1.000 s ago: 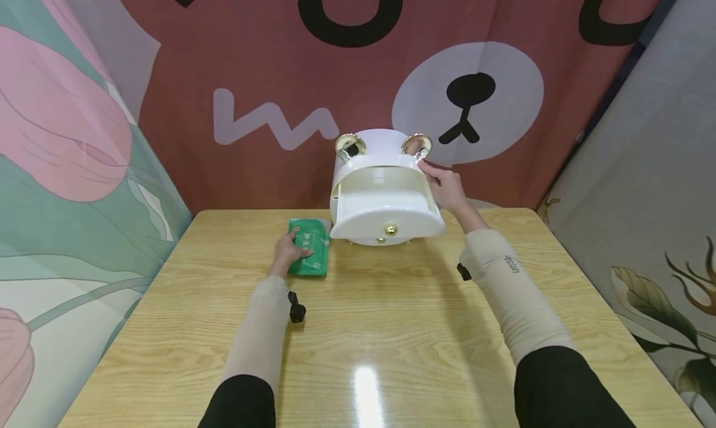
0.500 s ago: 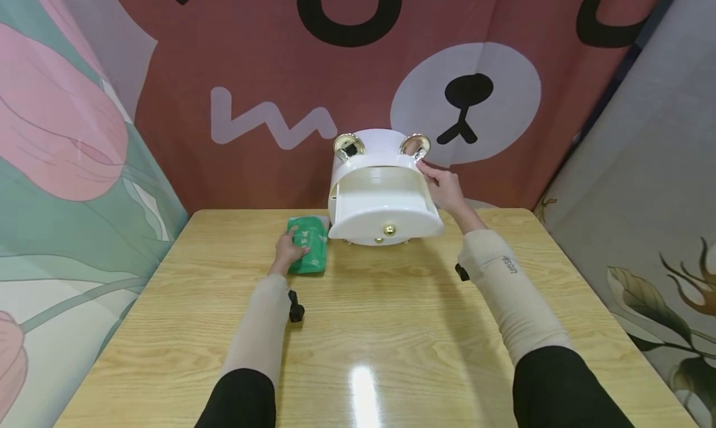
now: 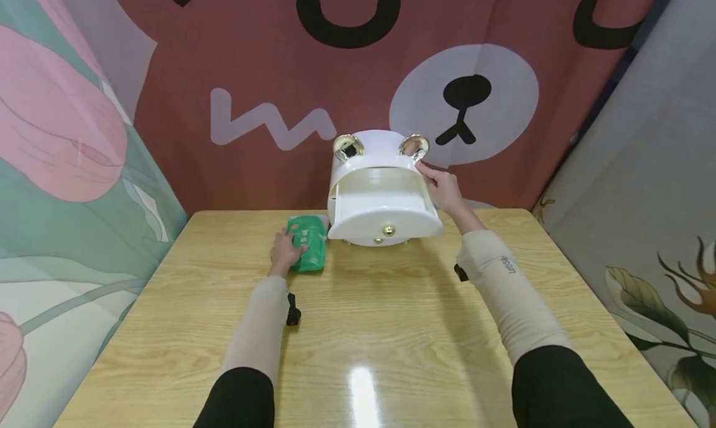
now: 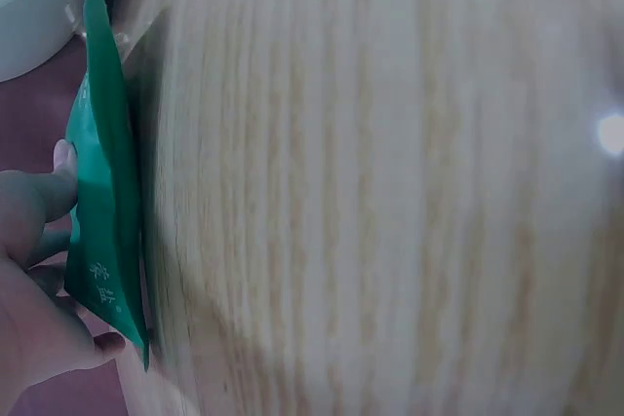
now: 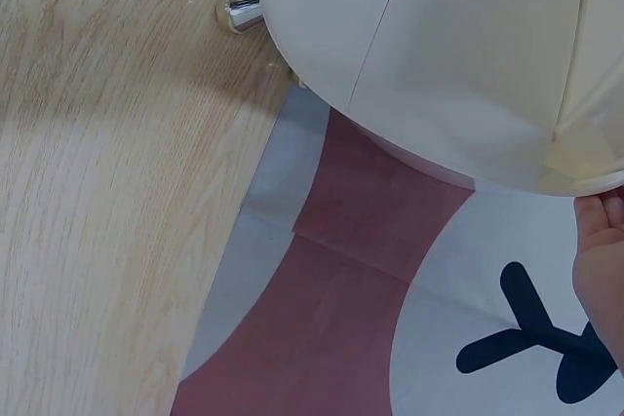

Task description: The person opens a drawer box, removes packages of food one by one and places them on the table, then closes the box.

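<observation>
One hand, the left (image 3: 284, 252), pinches a green packet (image 3: 316, 241); the right (image 3: 445, 191) touches a white box (image 3: 366, 215), grip unclear.

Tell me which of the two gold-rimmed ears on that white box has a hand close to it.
The right ear: the right hand is just below it, while the left ear has no hand close by.

Counter (image 3: 403, 328): pale yellow-brown wood grain, glossy, straight far edge. Landmark: rounded glossy-white plastic cabinet with two gold-rimmed ears (image 3: 363, 201), upright near the far edge, raised on short shiny metallic feet (image 5: 241, 12). Flat green plastic packet with white print (image 3: 314, 245): lying just left of cabinet; contact between them unclear. White glare streak (image 3: 363, 394): well in front of cabinet.
</observation>
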### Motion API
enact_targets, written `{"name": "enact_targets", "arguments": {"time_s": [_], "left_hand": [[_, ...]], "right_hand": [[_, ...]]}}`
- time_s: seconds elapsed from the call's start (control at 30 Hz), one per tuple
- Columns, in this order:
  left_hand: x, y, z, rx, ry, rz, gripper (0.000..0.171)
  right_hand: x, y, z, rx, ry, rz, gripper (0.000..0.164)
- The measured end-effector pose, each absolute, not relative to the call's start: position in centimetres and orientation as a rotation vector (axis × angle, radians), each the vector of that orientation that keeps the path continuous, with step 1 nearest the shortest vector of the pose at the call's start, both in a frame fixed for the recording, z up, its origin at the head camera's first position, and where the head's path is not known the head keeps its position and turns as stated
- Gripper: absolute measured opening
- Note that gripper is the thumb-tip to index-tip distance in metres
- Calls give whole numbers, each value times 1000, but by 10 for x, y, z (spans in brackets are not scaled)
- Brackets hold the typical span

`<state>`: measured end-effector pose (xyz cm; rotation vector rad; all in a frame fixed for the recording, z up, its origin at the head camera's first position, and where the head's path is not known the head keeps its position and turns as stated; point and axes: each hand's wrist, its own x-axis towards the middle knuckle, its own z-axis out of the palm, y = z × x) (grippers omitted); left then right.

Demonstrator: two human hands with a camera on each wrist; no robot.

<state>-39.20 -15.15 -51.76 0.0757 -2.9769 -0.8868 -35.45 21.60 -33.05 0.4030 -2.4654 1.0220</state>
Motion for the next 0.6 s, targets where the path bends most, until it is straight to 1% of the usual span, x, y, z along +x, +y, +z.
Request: {"name": "enact_targets", "arguments": {"time_s": [0.07,0.13,0.2,0.3,0.4,0.43,0.53,0.57,0.6], "left_hand": [[-370,-144,-489,90,-3029,-923,66],[-359,-139,-476,75,-3019,-927,63],[-356,-138,-472,82,-3028,-941,62],[-365,-140,-477,130,-3043,-971,64],[-396,-154,-516,92,-3003,-971,71],[-409,-160,-529,62,-3006,-947,70],[-467,-178,-600,-51,-2918,-863,75],[-484,-183,-619,-63,-2923,-855,76],[-506,-190,-646,-89,-2898,-839,80]], "right_hand": [[-355,217,-332,402,-2467,1016,30],[-356,218,-333,394,-2468,1011,30],[-355,217,-333,383,-2470,1019,30],[-354,216,-332,385,-2474,1036,30],[-354,215,-331,400,-2473,1041,31],[-354,215,-331,402,-2467,1036,31],[-354,216,-330,398,-2453,1023,30],[-354,216,-329,396,-2453,1012,30],[-353,216,-329,390,-2457,1013,30]]}}
